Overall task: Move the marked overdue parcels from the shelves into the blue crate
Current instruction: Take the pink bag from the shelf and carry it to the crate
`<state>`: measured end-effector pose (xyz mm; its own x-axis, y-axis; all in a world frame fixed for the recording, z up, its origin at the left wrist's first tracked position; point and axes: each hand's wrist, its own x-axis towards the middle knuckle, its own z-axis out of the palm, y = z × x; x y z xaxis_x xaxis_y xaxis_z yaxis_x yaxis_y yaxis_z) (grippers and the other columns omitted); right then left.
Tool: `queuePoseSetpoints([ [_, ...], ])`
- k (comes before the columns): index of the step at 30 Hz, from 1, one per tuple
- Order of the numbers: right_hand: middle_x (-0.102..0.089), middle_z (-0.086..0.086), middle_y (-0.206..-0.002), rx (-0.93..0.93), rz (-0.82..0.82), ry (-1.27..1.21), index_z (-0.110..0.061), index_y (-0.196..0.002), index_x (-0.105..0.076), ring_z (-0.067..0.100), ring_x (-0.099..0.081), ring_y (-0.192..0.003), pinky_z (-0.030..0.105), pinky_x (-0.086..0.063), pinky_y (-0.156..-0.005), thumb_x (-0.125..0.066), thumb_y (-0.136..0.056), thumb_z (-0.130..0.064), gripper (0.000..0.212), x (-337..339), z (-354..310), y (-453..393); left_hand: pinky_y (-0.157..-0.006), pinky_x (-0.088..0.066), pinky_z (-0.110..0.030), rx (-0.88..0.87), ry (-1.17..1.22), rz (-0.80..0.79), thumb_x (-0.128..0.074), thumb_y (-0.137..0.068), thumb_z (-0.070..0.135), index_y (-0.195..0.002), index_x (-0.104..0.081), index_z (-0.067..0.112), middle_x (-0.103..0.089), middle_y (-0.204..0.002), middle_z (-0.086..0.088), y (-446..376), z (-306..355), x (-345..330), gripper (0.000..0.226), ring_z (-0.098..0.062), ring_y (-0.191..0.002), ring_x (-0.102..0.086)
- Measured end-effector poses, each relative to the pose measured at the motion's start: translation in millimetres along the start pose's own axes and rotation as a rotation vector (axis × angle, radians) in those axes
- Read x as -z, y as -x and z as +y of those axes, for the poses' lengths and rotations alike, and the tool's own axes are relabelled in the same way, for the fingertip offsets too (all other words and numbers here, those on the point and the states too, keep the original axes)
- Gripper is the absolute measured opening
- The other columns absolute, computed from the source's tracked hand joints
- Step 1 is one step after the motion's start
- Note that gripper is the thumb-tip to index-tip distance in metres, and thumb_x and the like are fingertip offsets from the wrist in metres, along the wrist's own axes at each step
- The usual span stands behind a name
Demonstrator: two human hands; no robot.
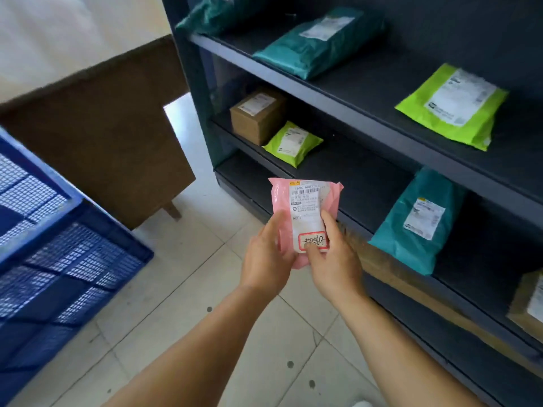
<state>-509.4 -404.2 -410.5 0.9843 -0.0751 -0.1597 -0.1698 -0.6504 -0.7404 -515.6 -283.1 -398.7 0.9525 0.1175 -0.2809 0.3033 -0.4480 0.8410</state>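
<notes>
Fingers [316, 251] of the right hand [332, 259] and left hand [269, 257] pinch a pink parcel [304, 207] upright above the floor, between blue crate [58, 259] and shelves [367, 92]. Head view: white shipping label [305, 212], red-bordered handwritten sticker [313, 240] at its lower end.

Pink parcel [304, 212] in both hands' grip, apparently red-marked, beside dark shelves [338, 92]

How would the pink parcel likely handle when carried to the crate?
The pink parcel is likely light: fingertips alone hold its lower end. Its wrinkled plastic skin looks soft and possibly slippery. It stands upright above the grip, so the contents probably give some stiffness.
</notes>
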Motion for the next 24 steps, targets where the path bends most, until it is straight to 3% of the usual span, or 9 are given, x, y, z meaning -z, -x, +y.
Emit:
queuePoseSetpoints([
  [2, -0.050, -0.006, -0.139, 0.043, -0.032, 0.005, -0.042, -0.146, -0.023, 0.021, -0.050, -0.123, 0.045, -0.048, -0.095, -0.056, -0.093, -0.025, 0.065, -27.5, -40.8, 6.7, -0.063, -0.052, -0.021, -0.001, -0.013, 0.063, -0.064, -0.087, 0.019, -0.132, -0.041, 0.040, -0.063, -0.090, 0.014, 7.1, -9.8, 49.6, 0.055, -0.008, -0.079, -0.063],
  [5, -0.050, -0.006, -0.139, 0.121, -0.086, 0.014, -0.040, -0.146, -0.023, 0.020, -0.048, -0.122, 0.045, -0.047, -0.095, -0.055, -0.093, -0.024, 0.064, -67.2, -101.5, 17.8, -0.075, -0.055, -0.033, 0.016, -0.002, 0.141, -0.069, -0.084, 0.019, -0.135, -0.043, 0.033, -0.060, -0.098, 0.009, 16.2, -27.1, 119.3, 0.059, -0.015, -0.087, -0.062],
  [9, -0.045, -0.007, -0.144, 0.237, -0.165, 0.070, -0.038, -0.148, -0.022, 0.020, -0.041, -0.127, 0.046, -0.041, -0.102, -0.050, -0.096, -0.026, 0.060, -118.5, -176.5, 31.7, -0.082, -0.056, -0.035, 0.025, 0.031, 0.265, -0.068, -0.085, 0.026, -0.139, -0.039, 0.034, -0.058, -0.105, 0.011, 27.9, -53.5, 202.2, 0.062, -0.012, -0.093, -0.061],
  [12, -0.047, -0.006, -0.141, 0.314, -0.216, 0.074, -0.039, -0.148, -0.021, 0.020, -0.044, -0.122, 0.045, -0.045, -0.100, -0.050, -0.097, -0.031, 0.060, -159.8, -225.8, 38.6, -0.085, -0.053, -0.033, 0.045, 0.035, 0.374, -0.066, -0.086, 0.030, -0.141, -0.038, 0.034, -0.057, -0.104, 0.011, 37.1, -71.8, 258.3, 0.062, -0.012, -0.096, -0.060],
  [16, -0.048, -0.005, -0.140, 0.399, -0.300, 0.082, -0.043, -0.148, -0.016, 0.021, -0.048, -0.118, 0.046, -0.047, -0.097, -0.048, -0.096, -0.036, 0.061, -215.9, -279.4, 42.8, -0.086, -0.053, -0.033, 0.108, 0.049, 0.497, -0.067, -0.086, 0.032, -0.142, -0.036, 0.037, -0.055, -0.099, 0.015, 44.9, -97.8, 319.5, 0.064, -0.010, -0.096, -0.060],
  [21, -0.052, -0.002, -0.136, 0.496, -0.412, 0.093, -0.040, -0.149, -0.020, 0.024, -0.050, -0.114, 0.047, -0.043, -0.099, -0.053, -0.093, -0.028, 0.066, -283.7, -334.2, 35.6, -0.091, -0.052, -0.038, 0.204, 0.054, 0.614, -0.067, -0.084, 0.036, -0.146, -0.030, 0.034, -0.060, -0.120, 0.007, 33.8, -138.4, 384.5, 0.072, -0.011, -0.104, -0.058],
  [24, -0.050, -0.002, -0.141, 0.521, -0.488, 0.099, -0.037, -0.149, -0.022, 0.026, -0.048, -0.119, 0.044, -0.040, -0.102, -0.053, -0.093, -0.023, 0.066, -322.0, -365.3, 21.5, -0.088, -0.053, -0.038, 0.233, 0.058, 0.654, -0.066, -0.086, 0.034, -0.145, -0.031, 0.034, -0.058, -0.119, 0.010, 18.9, -156.7, 421.6, 0.068, -0.012, -0.104, -0.059],
])
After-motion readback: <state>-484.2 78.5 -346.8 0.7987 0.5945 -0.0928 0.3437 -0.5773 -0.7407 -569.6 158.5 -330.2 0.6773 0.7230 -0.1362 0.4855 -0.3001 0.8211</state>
